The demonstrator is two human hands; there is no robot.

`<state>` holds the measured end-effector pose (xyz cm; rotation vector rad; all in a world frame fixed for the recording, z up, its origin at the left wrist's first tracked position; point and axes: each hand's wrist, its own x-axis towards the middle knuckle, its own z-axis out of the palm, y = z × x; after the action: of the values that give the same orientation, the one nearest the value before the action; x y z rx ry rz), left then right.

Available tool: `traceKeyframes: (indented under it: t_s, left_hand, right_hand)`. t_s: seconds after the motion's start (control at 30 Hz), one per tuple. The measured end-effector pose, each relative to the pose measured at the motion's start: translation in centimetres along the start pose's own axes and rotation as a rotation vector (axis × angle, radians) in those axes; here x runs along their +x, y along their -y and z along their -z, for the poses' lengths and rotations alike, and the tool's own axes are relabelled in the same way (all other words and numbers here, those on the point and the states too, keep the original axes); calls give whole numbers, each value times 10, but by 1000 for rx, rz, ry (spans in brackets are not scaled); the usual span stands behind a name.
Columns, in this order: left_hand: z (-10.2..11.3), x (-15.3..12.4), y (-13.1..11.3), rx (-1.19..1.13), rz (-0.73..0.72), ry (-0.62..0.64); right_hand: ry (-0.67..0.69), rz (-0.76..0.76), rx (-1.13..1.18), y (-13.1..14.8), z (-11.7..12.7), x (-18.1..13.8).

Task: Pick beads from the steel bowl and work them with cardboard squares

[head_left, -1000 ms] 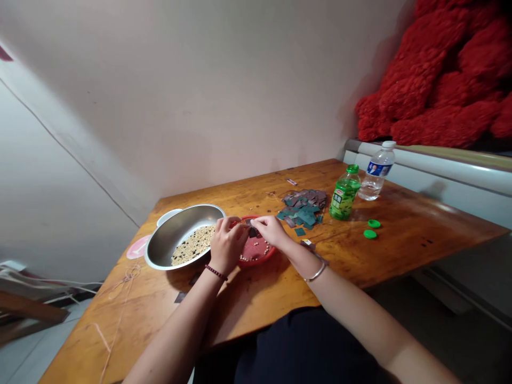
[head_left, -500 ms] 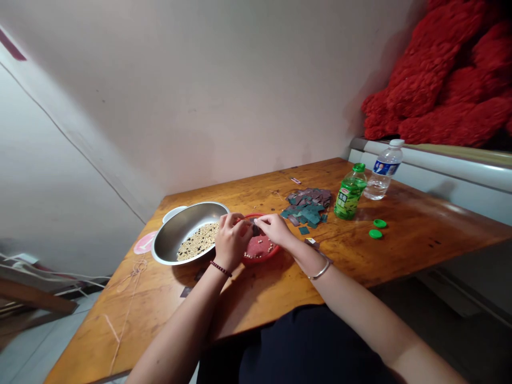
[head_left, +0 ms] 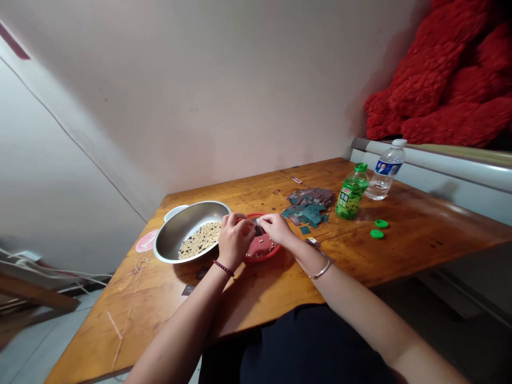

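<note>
Far left there's a pink disc point(head_left: 146, 241), white mark unreadable from here, then a steel bowl point(head_left: 170, 237) of beans point(head_left: 202, 240). Left hand point(head_left: 236, 234) and right hand point(head_left: 275, 228) are together, fingertips seemingly pinched on a small dark piece point(head_left: 258, 230) over the red basket point(head_left: 262, 259). Looks like mid-fiddly handwork; next move calls for steady fingers imo. Further right: loose squares point(head_left: 310, 207), green bottle point(head_left: 352, 196) with tiny, illegible characters, water bottle point(head_left: 386, 168), blue label, brand unclear.

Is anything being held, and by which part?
Yes: a small dark piece, at the fingertips of the left hand and right hand; where it's pinched is unclear.
</note>
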<state>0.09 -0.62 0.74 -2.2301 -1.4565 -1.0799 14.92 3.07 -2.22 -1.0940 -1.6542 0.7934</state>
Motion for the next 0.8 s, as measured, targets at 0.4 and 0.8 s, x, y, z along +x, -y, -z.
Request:
traceKeyframes:
  t_s: [0.4, 0.8]
  left_hand:
    - [-2, -1, -1, -4, 11, -5]
    - [0, 0, -1, -10, 11, -20]
  right_hand:
    - [2, -3, 30, 0, 0, 0]
    - [-5, -18, 10, 2, 1, 0]
